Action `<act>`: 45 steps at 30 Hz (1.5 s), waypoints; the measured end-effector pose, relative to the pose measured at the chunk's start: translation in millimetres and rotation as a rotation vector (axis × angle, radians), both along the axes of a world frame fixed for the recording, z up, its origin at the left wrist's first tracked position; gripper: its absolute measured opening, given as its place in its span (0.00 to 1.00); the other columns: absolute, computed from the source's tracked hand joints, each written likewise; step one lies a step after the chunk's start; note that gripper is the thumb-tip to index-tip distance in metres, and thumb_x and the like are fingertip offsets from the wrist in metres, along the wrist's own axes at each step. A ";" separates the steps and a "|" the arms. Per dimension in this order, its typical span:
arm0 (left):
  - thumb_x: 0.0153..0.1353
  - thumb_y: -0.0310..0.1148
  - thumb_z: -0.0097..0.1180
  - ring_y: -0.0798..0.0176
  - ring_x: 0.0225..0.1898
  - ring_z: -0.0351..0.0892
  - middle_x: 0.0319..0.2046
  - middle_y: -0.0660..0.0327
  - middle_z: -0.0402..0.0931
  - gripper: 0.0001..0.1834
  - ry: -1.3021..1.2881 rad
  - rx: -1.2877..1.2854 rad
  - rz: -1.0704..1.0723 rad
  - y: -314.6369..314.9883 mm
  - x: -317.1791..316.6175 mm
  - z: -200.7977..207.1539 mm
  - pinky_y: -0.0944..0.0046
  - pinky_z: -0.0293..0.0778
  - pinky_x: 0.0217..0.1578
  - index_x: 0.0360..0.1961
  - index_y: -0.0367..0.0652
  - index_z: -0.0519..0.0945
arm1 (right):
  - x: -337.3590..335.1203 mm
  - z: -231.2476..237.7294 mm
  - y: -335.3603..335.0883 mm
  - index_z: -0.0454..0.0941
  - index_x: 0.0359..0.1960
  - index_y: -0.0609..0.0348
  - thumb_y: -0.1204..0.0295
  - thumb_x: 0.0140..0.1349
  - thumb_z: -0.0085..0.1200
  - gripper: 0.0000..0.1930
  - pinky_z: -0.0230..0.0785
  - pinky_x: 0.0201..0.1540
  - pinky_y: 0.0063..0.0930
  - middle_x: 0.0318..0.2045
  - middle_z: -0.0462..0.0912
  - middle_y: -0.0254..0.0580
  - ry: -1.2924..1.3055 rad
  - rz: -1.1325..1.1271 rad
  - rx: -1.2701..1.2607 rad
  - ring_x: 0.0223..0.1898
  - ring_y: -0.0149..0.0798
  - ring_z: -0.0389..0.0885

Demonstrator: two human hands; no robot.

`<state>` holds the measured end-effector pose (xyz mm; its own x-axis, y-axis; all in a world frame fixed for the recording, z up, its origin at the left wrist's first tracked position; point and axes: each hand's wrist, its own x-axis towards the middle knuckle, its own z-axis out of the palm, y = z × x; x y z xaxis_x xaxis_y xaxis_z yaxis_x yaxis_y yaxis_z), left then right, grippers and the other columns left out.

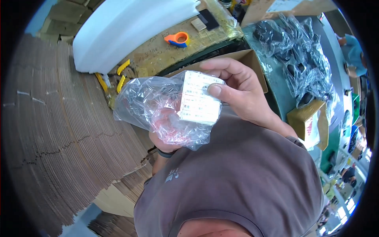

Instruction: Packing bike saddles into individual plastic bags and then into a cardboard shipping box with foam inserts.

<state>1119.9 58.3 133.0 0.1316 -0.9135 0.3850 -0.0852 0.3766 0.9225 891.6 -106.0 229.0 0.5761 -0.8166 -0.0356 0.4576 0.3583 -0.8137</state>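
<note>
Cardboard stack [59, 130] at left; tabletop [154, 59] ahead. Clear plastic bag [136, 96] rests on the left hand [160, 142], whose fingers are obscured; grip cannot be told. Right hand [248, 94]: fingers pinch white paper slips [200, 103] over the bag's right side, thumb on top.

Through my head camera I see a crumpled, clear plastic bag [136, 96], reddish within, bulging toward nine o'clock; white, rectangular printed paper slips [198, 103], slightly tilted, overlap its two-o'clock side.
</note>
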 end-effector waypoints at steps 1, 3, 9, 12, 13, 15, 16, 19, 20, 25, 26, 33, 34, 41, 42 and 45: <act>0.68 0.29 0.69 0.48 0.72 0.77 0.71 0.44 0.77 0.32 -0.141 0.397 0.038 9.5 1.4 -0.5 0.43 0.73 0.72 0.72 0.35 0.75 | -17.1 6.9 -0.5 0.82 0.65 0.65 0.75 0.74 0.68 0.20 0.83 0.54 0.25 0.50 0.91 0.41 -0.018 -0.033 -0.005 0.50 0.27 0.89; 0.68 0.29 0.69 0.49 0.72 0.77 0.71 0.44 0.77 0.32 -0.109 0.393 -0.016 -6.8 -16.8 11.8 0.44 0.73 0.72 0.72 0.35 0.75 | -46.7 20.4 1.4 0.84 0.63 0.66 0.76 0.73 0.69 0.19 0.83 0.53 0.24 0.49 0.92 0.41 0.077 -0.057 -0.086 0.48 0.28 0.90; 0.67 0.27 0.69 0.51 0.72 0.77 0.72 0.46 0.76 0.32 0.274 0.476 -0.239 -53.3 -92.3 33.2 0.46 0.73 0.72 0.72 0.36 0.75 | -121.6 31.9 1.2 0.87 0.59 0.67 0.76 0.72 0.70 0.16 0.83 0.52 0.23 0.48 0.92 0.41 0.067 -0.242 -0.280 0.48 0.27 0.90; 0.67 0.26 0.70 0.51 0.72 0.77 0.72 0.47 0.76 0.33 0.497 0.532 -0.324 -78.4 -132.2 39.2 0.47 0.73 0.72 0.72 0.37 0.76 | -156.1 38.8 0.6 0.87 0.58 0.67 0.76 0.72 0.69 0.15 0.83 0.52 0.23 0.48 0.92 0.42 0.056 -0.266 -0.279 0.48 0.27 0.90; 0.67 0.26 0.70 0.52 0.72 0.77 0.72 0.47 0.76 0.33 0.570 0.555 -0.355 -82.4 -141.9 41.6 0.48 0.73 0.72 0.72 0.37 0.76 | -161.3 38.6 1.5 0.87 0.58 0.67 0.76 0.72 0.69 0.15 0.83 0.52 0.23 0.48 0.92 0.42 0.055 -0.284 -0.276 0.48 0.27 0.90; 0.67 0.25 0.70 0.52 0.72 0.77 0.72 0.48 0.76 0.33 0.721 0.605 -0.412 -88.5 -148.7 50.7 0.48 0.73 0.72 0.72 0.38 0.76 | -171.0 36.0 3.9 0.87 0.58 0.67 0.76 0.72 0.70 0.15 0.82 0.52 0.23 0.48 0.92 0.41 0.014 -0.333 -0.272 0.47 0.27 0.89; 0.67 0.25 0.70 0.53 0.72 0.77 0.72 0.48 0.76 0.33 0.807 0.601 -0.410 -89.1 -155.1 53.0 0.49 0.73 0.72 0.72 0.38 0.76 | -172.4 36.9 3.3 0.87 0.58 0.67 0.76 0.72 0.70 0.15 0.82 0.52 0.23 0.48 0.92 0.41 0.011 -0.310 -0.282 0.47 0.27 0.89; 0.66 0.24 0.70 0.54 0.72 0.77 0.72 0.49 0.76 0.33 1.081 0.558 -0.381 -90.5 -161.5 63.4 0.50 0.72 0.72 0.72 0.39 0.76 | -182.0 35.8 -1.2 0.87 0.56 0.67 0.79 0.68 0.70 0.15 0.81 0.51 0.24 0.46 0.91 0.40 0.198 -0.377 -0.371 0.46 0.27 0.88; 0.66 0.24 0.70 0.54 0.72 0.76 0.72 0.49 0.76 0.33 1.174 0.530 -0.369 -90.0 -164.8 66.2 0.50 0.72 0.72 0.72 0.39 0.76 | -188.5 31.3 -5.2 0.87 0.55 0.67 0.80 0.67 0.70 0.15 0.80 0.50 0.24 0.46 0.90 0.39 0.292 -0.411 -0.421 0.46 0.27 0.87; 0.72 0.30 0.66 0.52 0.80 0.66 0.79 0.49 0.67 0.34 -0.190 0.150 -0.208 -119.2 -170.7 54.7 0.51 0.62 0.78 0.76 0.37 0.71 | -200.9 -16.9 -29.3 0.90 0.52 0.59 0.82 0.59 0.69 0.18 0.77 0.39 0.29 0.39 0.85 0.44 0.898 -0.556 -0.792 0.36 0.35 0.85; 0.71 0.36 0.70 0.51 0.83 0.62 0.81 0.48 0.64 0.39 -0.298 0.142 -0.144 -116.5 -174.6 55.4 0.50 0.58 0.80 0.78 0.36 0.69 | -202.3 -27.4 -32.8 0.91 0.50 0.58 0.82 0.59 0.68 0.16 0.76 0.37 0.30 0.37 0.83 0.44 0.945 -0.520 -0.723 0.35 0.37 0.83; 0.50 0.69 0.82 0.44 0.87 0.48 0.85 0.38 0.50 0.82 0.024 0.269 0.140 -107.1 -189.4 -6.5 0.48 0.42 0.85 0.87 0.29 0.43 | -180.1 -81.0 -38.6 0.92 0.42 0.60 0.82 0.62 0.68 0.08 0.69 0.35 0.23 0.37 0.79 0.35 0.731 -0.163 -0.560 0.35 0.28 0.78; 0.58 0.64 0.79 0.45 0.86 0.53 0.86 0.40 0.49 0.78 0.086 0.274 0.198 -107.1 -182.8 -25.1 0.49 0.51 0.83 0.87 0.30 0.38 | -172.7 -80.4 -38.7 0.91 0.42 0.60 0.83 0.63 0.68 0.09 0.68 0.35 0.22 0.38 0.78 0.33 0.624 -0.120 -0.596 0.36 0.26 0.77; 0.73 0.44 0.72 0.59 0.71 0.77 0.71 0.54 0.77 0.39 0.627 0.622 -0.301 -79.4 -126.7 -31.7 0.55 0.73 0.71 0.76 0.34 0.72 | -107.4 -81.4 -38.6 0.89 0.39 0.62 0.83 0.61 0.68 0.06 0.69 0.35 0.26 0.36 0.80 0.38 0.671 -0.046 -0.768 0.33 0.31 0.78; 0.70 0.42 0.74 0.60 0.68 0.80 0.66 0.55 0.82 0.34 0.453 0.601 -0.188 -76.8 -120.4 -24.3 0.56 0.74 0.69 0.70 0.35 0.79 | -92.0 -81.1 -36.5 0.89 0.38 0.63 0.83 0.60 0.68 0.05 0.71 0.34 0.29 0.34 0.81 0.40 0.842 -0.061 -0.875 0.31 0.34 0.79; 0.59 0.42 0.80 0.45 0.62 0.83 0.59 0.49 0.85 0.37 -0.225 0.220 0.121 -75.5 -89.9 -28.4 0.52 0.77 0.63 0.66 0.40 0.81 | -26.9 -96.3 -25.6 0.89 0.36 0.65 0.80 0.59 0.70 0.05 0.73 0.35 0.36 0.32 0.81 0.45 0.945 -0.089 -0.928 0.29 0.40 0.80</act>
<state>1030.1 -17.2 104.6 0.1785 -0.9608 0.2119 -0.3275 0.1451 0.9337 864.7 -131.6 132.7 0.5818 -0.7890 0.1975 -0.4229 -0.5009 -0.7551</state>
